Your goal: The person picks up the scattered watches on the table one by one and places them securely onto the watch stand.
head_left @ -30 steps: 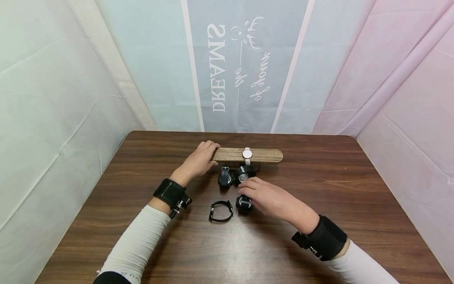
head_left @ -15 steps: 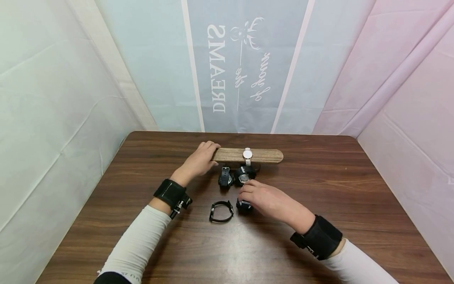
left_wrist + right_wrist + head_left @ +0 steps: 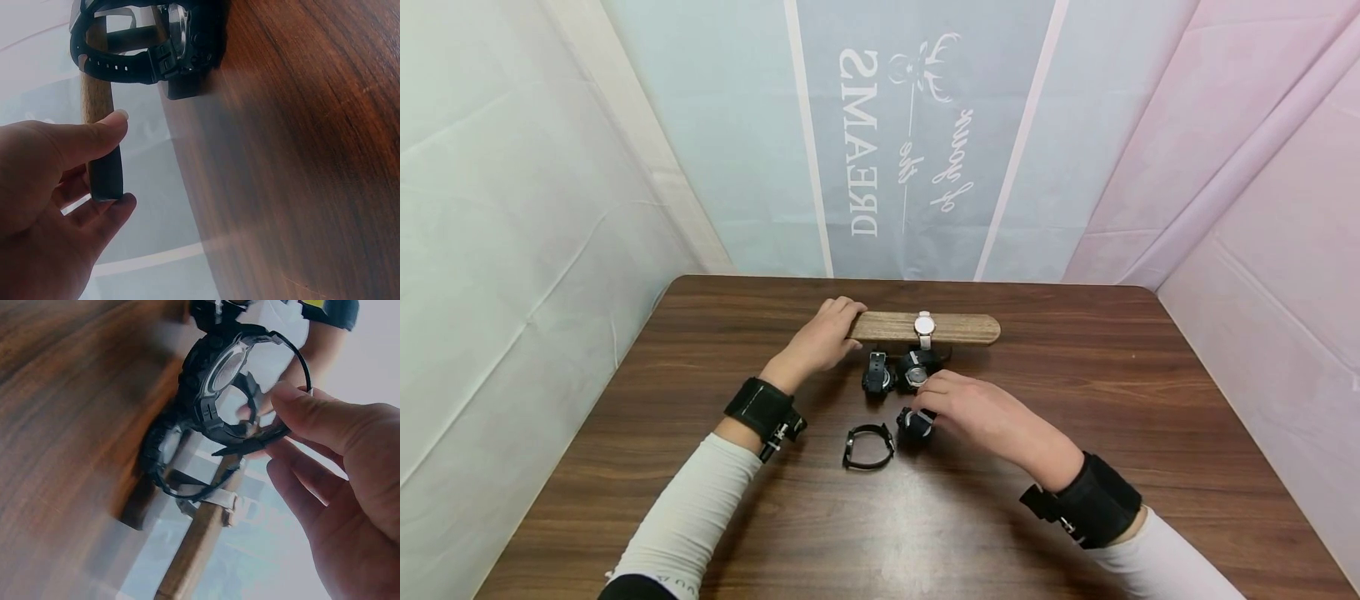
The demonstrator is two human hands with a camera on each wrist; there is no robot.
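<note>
In the head view, my left hand (image 3: 822, 337) grips the left end of a wooden watch stand's bar (image 3: 887, 327); the left wrist view has the thumb on one side of that bar (image 3: 97, 100) and fingers on the other. My right hand (image 3: 981, 417) pinches the strap of a black wristwatch (image 3: 913, 423) between thumb and fingers. Its looped strap and round case (image 3: 228, 369) show in the right wrist view. A white-strapped wristwatch (image 3: 924, 327) sits around the bar. Two more black wristwatches (image 3: 877, 375) stand just in front of the stand.
A thin black wristband or slim watch (image 3: 848, 447) lies as a loop nearer the front, left of the held watch. Everything stands on a brown wood-grain table (image 3: 760, 533). A printed blue curtain (image 3: 760, 150) hangs behind the table, with pale curtains at both sides.
My right hand has shifted slightly up and right over the last half second, and the black wristwatch it pinches has turned, showing more of its case. The left hand and stand stay still.
</note>
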